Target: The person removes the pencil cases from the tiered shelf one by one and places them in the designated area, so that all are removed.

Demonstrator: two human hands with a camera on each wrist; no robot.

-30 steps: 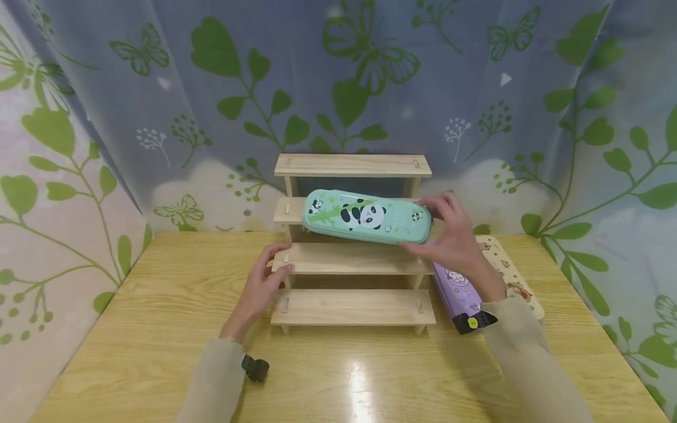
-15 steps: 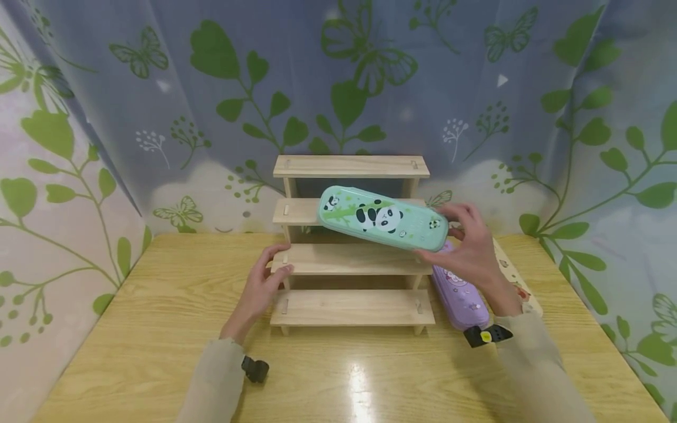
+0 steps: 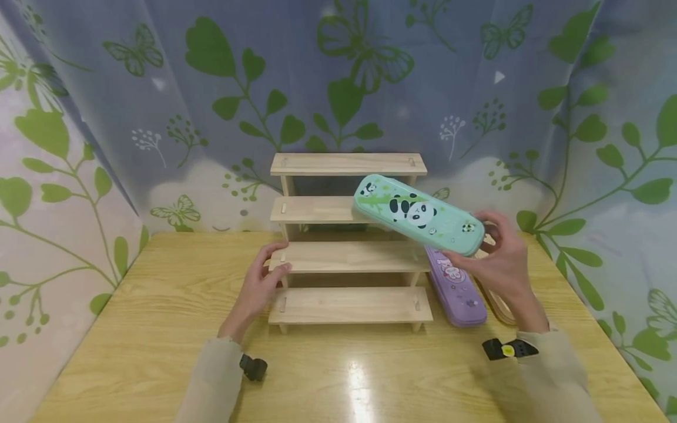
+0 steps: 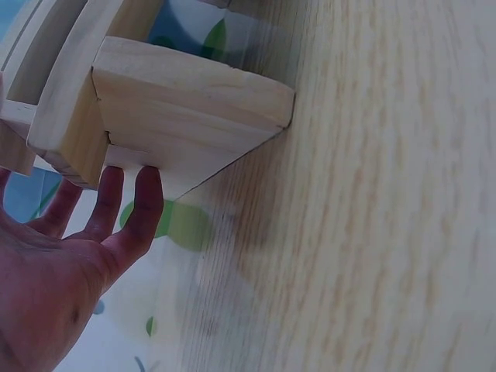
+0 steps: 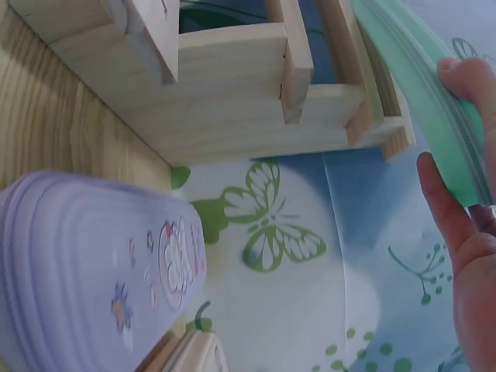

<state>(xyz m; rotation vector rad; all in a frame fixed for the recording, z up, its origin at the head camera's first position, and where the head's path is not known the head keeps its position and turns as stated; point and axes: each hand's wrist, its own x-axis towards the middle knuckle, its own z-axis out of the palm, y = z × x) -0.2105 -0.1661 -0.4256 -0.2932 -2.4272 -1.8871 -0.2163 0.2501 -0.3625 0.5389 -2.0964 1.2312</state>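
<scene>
My right hand (image 3: pixel 502 258) holds a mint-green panda pencil case (image 3: pixel 418 214) by its right end, thumb below and fingers above. The case is tilted, its left end higher, in front of the right side of a four-step wooden display shelf (image 3: pixel 349 257). In the right wrist view the pencil case (image 5: pixel 422 93) shows its zipped edge between thumb and fingers. My left hand (image 3: pixel 259 285) grips the left end of the shelf's second step from the bottom. In the left wrist view the fingertips of that hand (image 4: pixel 54 263) touch the shelf's side panel (image 4: pixel 178 116).
A purple pencil case (image 3: pixel 459 294) lies on the table (image 3: pixel 174 329) just right of the shelf. Beside it a cream case (image 3: pixel 499 305) is partly hidden by my right hand and forearm. A leaf-and-butterfly curtain (image 3: pixel 222 117) hangs behind the table and along both sides.
My right hand has moved right and slightly down with the mint-green pencil case, which has tilted more, right end lower. The left hand has stayed on the shelf.
</scene>
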